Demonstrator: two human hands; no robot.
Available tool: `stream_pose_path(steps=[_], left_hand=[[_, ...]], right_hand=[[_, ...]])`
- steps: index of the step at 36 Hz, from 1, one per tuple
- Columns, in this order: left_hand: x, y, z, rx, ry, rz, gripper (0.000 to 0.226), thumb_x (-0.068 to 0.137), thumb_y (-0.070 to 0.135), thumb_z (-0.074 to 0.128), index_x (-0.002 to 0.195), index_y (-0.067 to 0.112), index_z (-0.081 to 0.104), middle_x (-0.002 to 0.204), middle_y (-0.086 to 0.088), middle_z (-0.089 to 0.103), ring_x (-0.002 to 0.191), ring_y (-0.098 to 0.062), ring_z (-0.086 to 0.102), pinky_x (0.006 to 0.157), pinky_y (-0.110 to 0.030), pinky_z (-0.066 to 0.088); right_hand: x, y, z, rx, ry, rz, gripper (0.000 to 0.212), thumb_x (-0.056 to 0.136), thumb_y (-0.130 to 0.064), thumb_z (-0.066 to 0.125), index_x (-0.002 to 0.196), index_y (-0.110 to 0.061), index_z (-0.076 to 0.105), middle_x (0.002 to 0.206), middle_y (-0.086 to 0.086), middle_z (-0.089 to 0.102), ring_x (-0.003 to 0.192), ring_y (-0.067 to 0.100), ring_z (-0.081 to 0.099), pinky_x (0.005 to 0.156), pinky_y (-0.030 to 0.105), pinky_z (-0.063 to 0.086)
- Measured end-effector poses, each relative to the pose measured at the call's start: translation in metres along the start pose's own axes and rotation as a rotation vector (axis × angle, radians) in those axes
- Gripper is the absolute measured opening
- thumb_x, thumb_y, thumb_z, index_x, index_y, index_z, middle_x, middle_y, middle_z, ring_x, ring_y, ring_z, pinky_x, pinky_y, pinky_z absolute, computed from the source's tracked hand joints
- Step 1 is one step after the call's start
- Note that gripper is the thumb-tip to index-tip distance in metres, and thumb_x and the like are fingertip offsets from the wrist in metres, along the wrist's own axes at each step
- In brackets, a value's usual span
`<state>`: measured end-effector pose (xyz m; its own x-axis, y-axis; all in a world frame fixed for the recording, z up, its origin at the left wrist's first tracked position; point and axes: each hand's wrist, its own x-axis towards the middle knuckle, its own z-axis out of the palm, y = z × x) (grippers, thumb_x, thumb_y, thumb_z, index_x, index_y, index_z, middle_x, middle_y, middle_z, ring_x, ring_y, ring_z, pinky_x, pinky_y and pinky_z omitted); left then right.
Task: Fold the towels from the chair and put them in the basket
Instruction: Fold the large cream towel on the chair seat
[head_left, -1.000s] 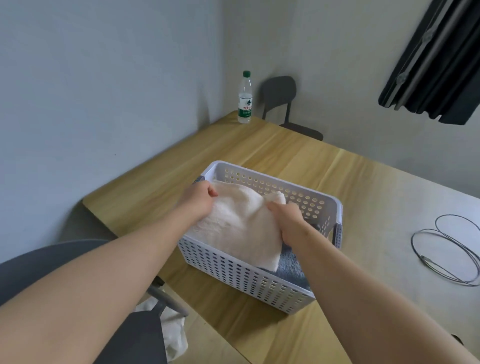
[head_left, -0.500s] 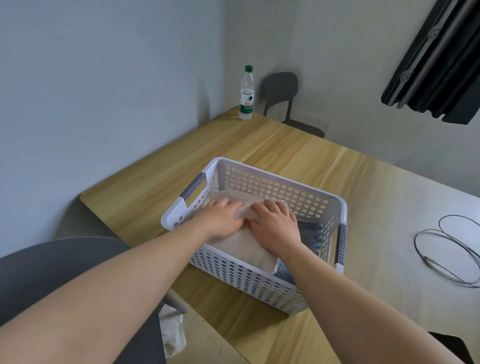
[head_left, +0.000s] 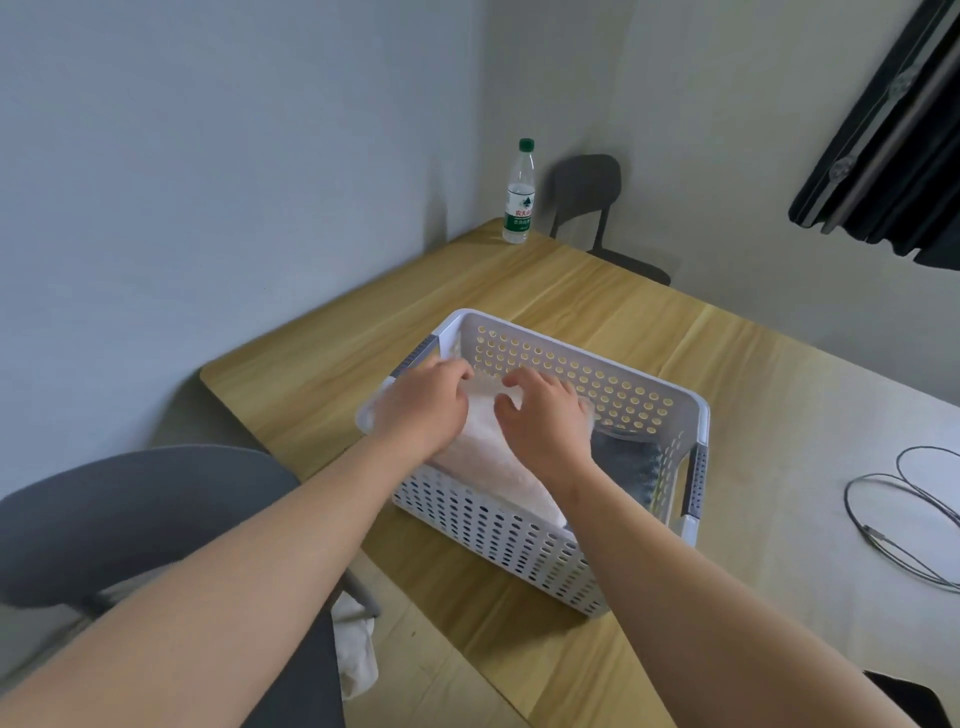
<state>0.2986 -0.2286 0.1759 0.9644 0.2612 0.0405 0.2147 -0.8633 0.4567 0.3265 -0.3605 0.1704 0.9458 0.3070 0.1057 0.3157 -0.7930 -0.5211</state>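
Although the left hand (head_left: 423, 410) and right hand (head_left: 543, 423) are loosely open, gripping nothing, a snagging fingertip could unfold the white towel (head_left: 493, 467) beneath them.

Items in view, counted by kind.
Two towels are counted, white towel (head_left: 493, 467) and grey towel (head_left: 628, 465); two chairs, near chair (head_left: 130, 519) and far chair (head_left: 587, 182); one basket (head_left: 639, 400), one bottle (head_left: 520, 200), one cable (head_left: 848, 499).

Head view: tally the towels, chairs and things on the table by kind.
towels: 3 (cream towel and grey towel in the basket; white towel by the near chair)
chairs: 2 (near chair, far chair)
basket: 1
bottle: 1
cable: 1
Total: 8
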Motion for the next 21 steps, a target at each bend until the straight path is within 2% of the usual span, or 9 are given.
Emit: stream_pose_path(steps=[3,5,8,11,14,21], left_hand=[[-0.026,-0.015,-0.025,-0.145,0.251,-0.045,0.029,0.091,0.013,0.043,0.113,0.019,0.061,0.115,-0.002,0.060,0.093,-0.020,0.055,0.073,-0.030,0.042],[-0.043,-0.031,-0.040,-0.187,0.355,-0.106,0.027,0.091,0.014,0.044,0.110,0.019,0.062,0.112,-0.001,0.061,0.088,-0.016,0.053,0.069,-0.026,0.037],[-0.070,-0.059,-0.051,-0.194,0.395,-0.259,0.028,0.088,0.015,0.043,0.107,0.022,0.062,0.112,0.000,0.060,0.093,-0.019,0.056,0.071,-0.027,0.037],[-0.101,-0.088,-0.044,-0.185,0.352,-0.342,0.026,0.088,0.015,0.044,0.107,0.023,0.061,0.109,0.002,0.060,0.093,-0.017,0.056,0.072,-0.028,0.040],[-0.132,-0.118,-0.022,-0.176,0.289,-0.430,0.025,0.090,0.017,0.045,0.109,0.025,0.060,0.110,0.002,0.060,0.097,-0.017,0.056,0.075,-0.029,0.042],[-0.182,-0.182,0.057,-0.127,0.069,-0.557,0.028,0.093,0.017,0.040,0.114,0.024,0.057,0.115,0.003,0.059,0.098,-0.019,0.057,0.078,-0.034,0.049]], right_hand=[[-0.011,-0.038,-0.004,0.159,0.037,-0.121,0.030,0.094,-0.022,0.046,0.121,-0.015,0.057,0.124,0.004,0.058,0.118,0.024,0.046,0.095,0.032,0.034],[-0.023,-0.062,0.001,0.198,0.048,-0.224,0.027,0.093,-0.019,0.047,0.117,-0.013,0.059,0.117,0.004,0.060,0.111,0.022,0.049,0.083,0.031,0.039],[-0.048,-0.093,0.020,0.197,0.016,-0.399,0.023,0.092,-0.018,0.047,0.109,-0.011,0.061,0.105,0.007,0.061,0.097,0.023,0.053,0.067,0.031,0.038],[-0.073,-0.109,0.050,0.183,-0.100,-0.456,0.020,0.093,-0.019,0.045,0.102,-0.009,0.060,0.096,0.008,0.059,0.085,0.024,0.054,0.064,0.035,0.042],[-0.095,-0.108,0.088,0.194,-0.255,-0.412,0.019,0.094,-0.019,0.043,0.096,-0.008,0.057,0.092,0.006,0.056,0.081,0.025,0.054,0.063,0.038,0.043],[-0.134,-0.067,0.184,0.223,-0.544,-0.078,0.014,0.094,-0.020,0.042,0.095,-0.016,0.056,0.098,-0.002,0.059,0.085,0.017,0.057,0.074,0.035,0.050]])
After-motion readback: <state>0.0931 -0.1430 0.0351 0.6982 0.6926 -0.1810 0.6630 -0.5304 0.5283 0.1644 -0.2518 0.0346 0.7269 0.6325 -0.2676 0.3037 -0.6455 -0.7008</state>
